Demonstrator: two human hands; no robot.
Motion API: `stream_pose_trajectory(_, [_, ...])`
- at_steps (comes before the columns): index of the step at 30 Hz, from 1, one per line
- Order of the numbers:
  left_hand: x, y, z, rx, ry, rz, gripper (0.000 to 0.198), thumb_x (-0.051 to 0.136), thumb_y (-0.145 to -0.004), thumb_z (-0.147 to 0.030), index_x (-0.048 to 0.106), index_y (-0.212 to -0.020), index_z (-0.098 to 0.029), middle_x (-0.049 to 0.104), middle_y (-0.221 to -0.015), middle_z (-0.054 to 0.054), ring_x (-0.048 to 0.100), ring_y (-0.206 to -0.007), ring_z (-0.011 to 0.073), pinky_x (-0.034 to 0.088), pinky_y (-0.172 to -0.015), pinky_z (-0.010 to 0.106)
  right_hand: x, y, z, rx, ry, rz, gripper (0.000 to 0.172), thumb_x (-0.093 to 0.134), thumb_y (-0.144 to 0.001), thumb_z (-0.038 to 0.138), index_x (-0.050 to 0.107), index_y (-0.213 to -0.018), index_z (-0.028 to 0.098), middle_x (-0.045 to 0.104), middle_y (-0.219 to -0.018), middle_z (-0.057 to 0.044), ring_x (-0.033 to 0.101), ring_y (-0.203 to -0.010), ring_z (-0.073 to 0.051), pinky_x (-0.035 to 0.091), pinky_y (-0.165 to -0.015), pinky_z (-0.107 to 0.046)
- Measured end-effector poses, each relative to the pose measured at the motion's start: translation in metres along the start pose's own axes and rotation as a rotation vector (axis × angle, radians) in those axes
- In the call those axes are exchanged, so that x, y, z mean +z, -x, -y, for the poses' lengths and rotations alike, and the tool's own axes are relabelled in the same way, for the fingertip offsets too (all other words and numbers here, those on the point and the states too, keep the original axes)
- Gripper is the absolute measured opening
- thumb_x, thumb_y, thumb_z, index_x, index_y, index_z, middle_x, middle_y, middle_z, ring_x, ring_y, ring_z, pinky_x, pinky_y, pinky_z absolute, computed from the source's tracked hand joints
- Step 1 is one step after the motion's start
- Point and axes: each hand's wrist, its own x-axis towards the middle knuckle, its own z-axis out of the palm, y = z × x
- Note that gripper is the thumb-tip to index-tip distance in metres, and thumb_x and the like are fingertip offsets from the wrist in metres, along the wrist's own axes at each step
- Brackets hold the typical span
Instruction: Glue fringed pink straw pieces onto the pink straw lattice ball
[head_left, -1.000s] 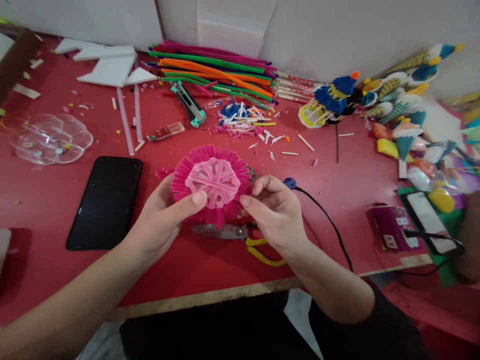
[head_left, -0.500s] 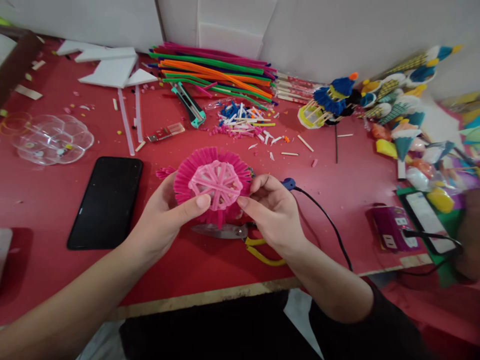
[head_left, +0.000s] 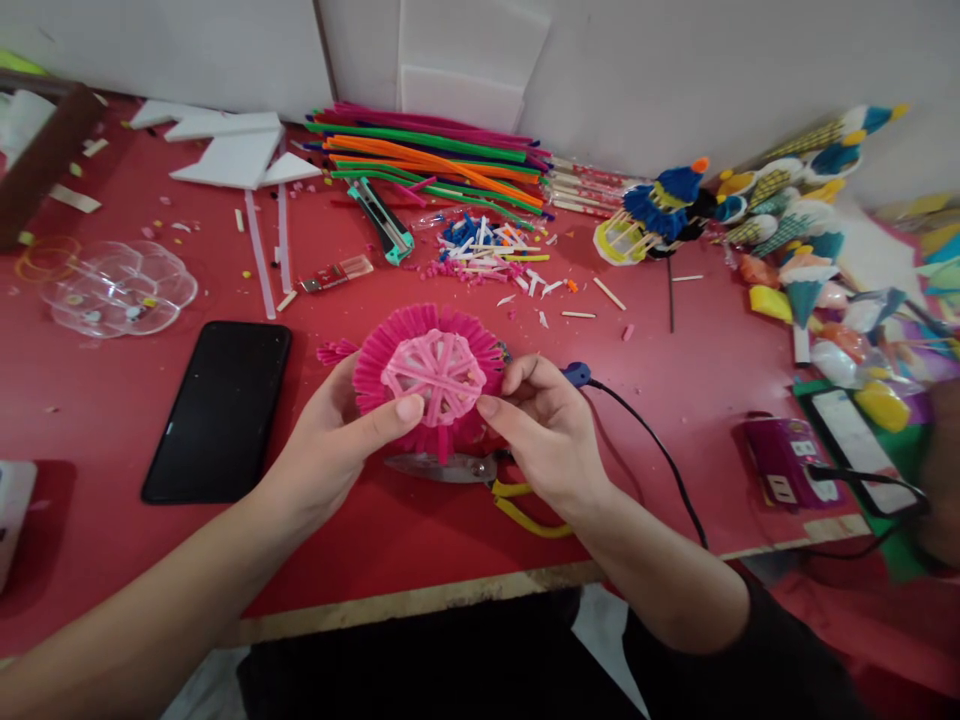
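Both my hands hold a round pink craft piece [head_left: 431,375], a ring of magenta fuzzy stems around a pale pink spoked wheel. My left hand [head_left: 334,445] grips its left side with the thumb pressed on the lower front. On its right edge my right hand [head_left: 544,425] pinches it with thumb and fingers closed. The piece hovers just above the red table [head_left: 675,400]. Under it lie scissors [head_left: 480,475] with yellow handles, partly hidden by my hands.
A black phone [head_left: 217,408] lies to the left, a clear plastic tray [head_left: 120,290] beyond it. Coloured stems [head_left: 435,160], a box cutter [head_left: 382,220] and cut scraps [head_left: 487,255] sit at the back. Craft birds [head_left: 780,220] crowd the right; a black cable [head_left: 652,440] runs past a purple power strip [head_left: 787,465].
The view has tilted slightly, shifting everything down a little. My hands keep the same grip on the pink piece, which has barely turned.
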Motion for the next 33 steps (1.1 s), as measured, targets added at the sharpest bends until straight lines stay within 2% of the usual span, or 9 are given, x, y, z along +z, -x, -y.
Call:
stream_pose_trajectory(6, [-0.003,-0.003,-0.002,-0.049,0.115,-0.053,0.054,0.097,-0.056,-0.041,0.076,-0.1,-0.02,0.081,-0.101,0.006,0.075,-0.095,0.0254,0.06,-0.088,0.036,-0.006,0.0,-0.004,0.025,-0.127,0.073,0.027,0.076,-0.083,0.045,0.06,-0.084,0.023,0.065,-0.071,0.004,0.064,-0.058,-0.012,0.059,-0.055,-0.027])
stream_pose_trajectory(9, [-0.006,-0.006,-0.003,-0.06,0.174,-0.067,0.053,0.097,-0.054,-0.044,0.077,-0.095,-0.018,0.081,-0.094,0.006,0.076,-0.089,0.0238,0.062,-0.081,0.033,-0.005,-0.002,-0.006,0.02,-0.133,0.008,0.022,0.073,-0.087,0.043,0.063,-0.086,0.023,0.067,-0.07,0.004,0.065,-0.059,-0.013,0.057,-0.051,-0.026])
stream_pose_trajectory(12, [-0.007,-0.007,-0.005,-0.086,0.211,-0.151,0.052,0.099,-0.047,-0.043,0.076,-0.087,-0.021,0.08,-0.084,-0.001,0.074,-0.076,0.0164,0.06,-0.069,0.022,-0.004,-0.002,-0.006,0.042,-0.102,-0.007,0.023,0.071,-0.089,0.044,0.064,-0.087,0.022,0.067,-0.067,0.003,0.063,-0.056,-0.012,0.056,-0.048,-0.024])
stream_pose_trajectory(15, [-0.008,-0.007,-0.007,-0.094,0.221,-0.201,0.04,0.097,-0.052,-0.04,0.074,-0.08,-0.023,0.078,-0.076,-0.006,0.071,-0.067,0.0111,0.056,-0.061,0.017,-0.004,-0.002,-0.004,0.031,-0.077,0.019,0.029,0.072,-0.089,0.048,0.063,-0.082,0.021,0.067,-0.064,0.004,0.062,-0.052,-0.011,0.054,-0.046,-0.022])
stream_pose_trajectory(18, [-0.008,-0.007,-0.01,-0.051,0.238,-0.168,0.027,0.09,-0.066,-0.038,0.074,-0.083,-0.024,0.08,-0.083,-0.003,0.074,-0.078,0.015,0.059,-0.067,0.02,-0.005,0.0,-0.003,0.009,-0.038,0.049,0.033,0.071,-0.089,0.051,0.061,-0.079,0.021,0.067,-0.06,0.004,0.06,-0.048,-0.01,0.053,-0.044,-0.021])
stream_pose_trajectory(22, [-0.007,-0.007,-0.012,-0.021,0.288,-0.108,0.028,0.086,-0.071,-0.038,0.075,-0.092,-0.023,0.081,-0.097,0.002,0.075,-0.093,0.0222,0.063,-0.08,0.03,-0.006,0.001,-0.002,-0.009,0.04,0.075,0.032,0.079,-0.084,0.045,0.062,-0.073,0.02,0.068,-0.057,0.003,0.06,-0.046,-0.01,0.053,-0.044,-0.02])
stream_pose_trajectory(25, [-0.007,-0.007,-0.014,-0.032,0.283,-0.099,0.033,0.088,-0.067,-0.038,0.076,-0.094,-0.022,0.081,-0.096,0.002,0.076,-0.091,0.0219,0.063,-0.081,0.03,-0.006,0.0,-0.005,-0.027,0.01,0.07,0.032,0.082,-0.082,0.041,0.061,-0.07,0.02,0.068,-0.056,0.003,0.06,-0.047,-0.009,0.053,-0.045,-0.02])
stream_pose_trajectory(30, [-0.009,-0.004,-0.014,-0.042,0.243,-0.064,0.05,0.094,-0.057,-0.036,0.074,-0.101,-0.025,0.08,-0.092,0.0,0.075,-0.085,0.021,0.06,-0.065,0.025,-0.005,-0.004,-0.008,-0.007,-0.114,0.056,0.022,0.079,-0.084,0.042,0.071,-0.087,0.022,0.069,-0.066,0.003,0.064,-0.057,-0.011,0.058,-0.052,-0.023])
stream_pose_trajectory(33, [-0.009,-0.002,-0.01,-0.068,0.225,-0.038,0.062,0.097,-0.052,-0.034,0.071,-0.108,-0.026,0.08,-0.099,0.002,0.076,-0.09,0.024,0.061,-0.075,0.03,-0.005,-0.004,-0.009,0.025,-0.175,0.081,0.021,0.078,-0.085,0.044,0.073,-0.089,0.024,0.07,-0.072,0.001,0.065,-0.059,-0.013,0.059,-0.054,-0.026])
